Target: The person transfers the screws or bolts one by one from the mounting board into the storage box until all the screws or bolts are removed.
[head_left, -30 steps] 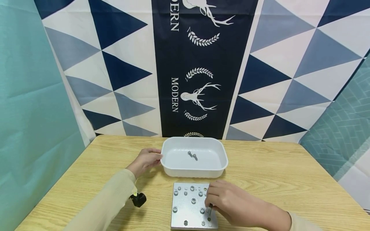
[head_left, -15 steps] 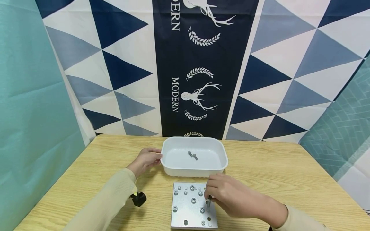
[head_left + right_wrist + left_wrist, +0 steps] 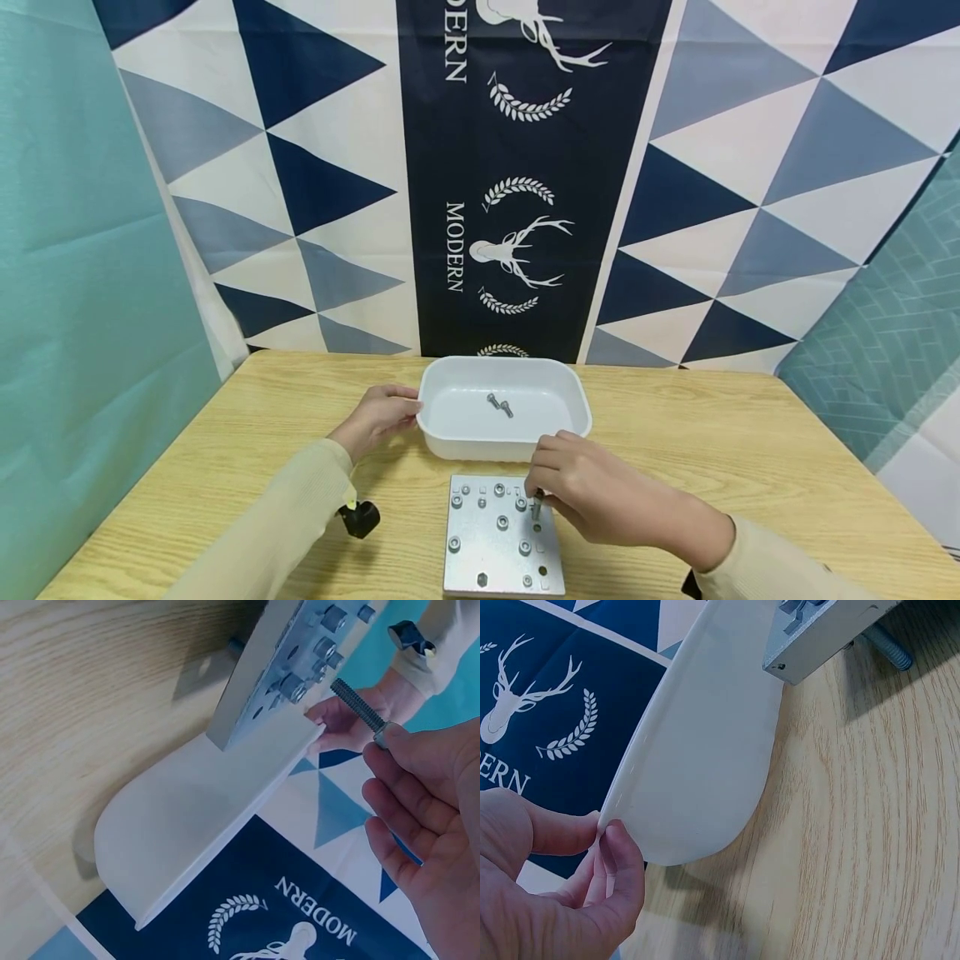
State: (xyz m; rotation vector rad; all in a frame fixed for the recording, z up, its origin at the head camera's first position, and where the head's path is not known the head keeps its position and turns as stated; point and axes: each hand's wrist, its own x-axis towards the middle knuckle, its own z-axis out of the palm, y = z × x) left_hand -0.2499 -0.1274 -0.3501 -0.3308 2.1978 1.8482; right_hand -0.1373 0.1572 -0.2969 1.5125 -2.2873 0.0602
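My right hand (image 3: pixel 581 487) pinches the head of a socket head bolt (image 3: pixel 358 707) between thumb and fingers, above the right part of a metal plate (image 3: pixel 471 558). In the right wrist view the bolt's threaded shank sticks out past the fingertips. Several bolts of different sizes stand in the plate, and a few open holes show at its right side. My left hand (image 3: pixel 382 412) grips the left rim of a white plastic tray (image 3: pixel 502 451), thumb on one side and fingers on the other. Inside the tray lie two loose bolts (image 3: pixel 500 405).
The plate sits on the wooden table (image 3: pixel 675 450) just in front of the tray. Bolt ends (image 3: pixel 889 649) stick out below the plate. A patterned cloth (image 3: pixel 517 167) hangs behind the table's back edge. A small black device (image 3: pixel 360 518) is strapped at the left wrist.
My right hand has moved away from me along the plate's right side, carrying the bolt from near the front right hole toward the tray. The left hand and tray have stayed put.
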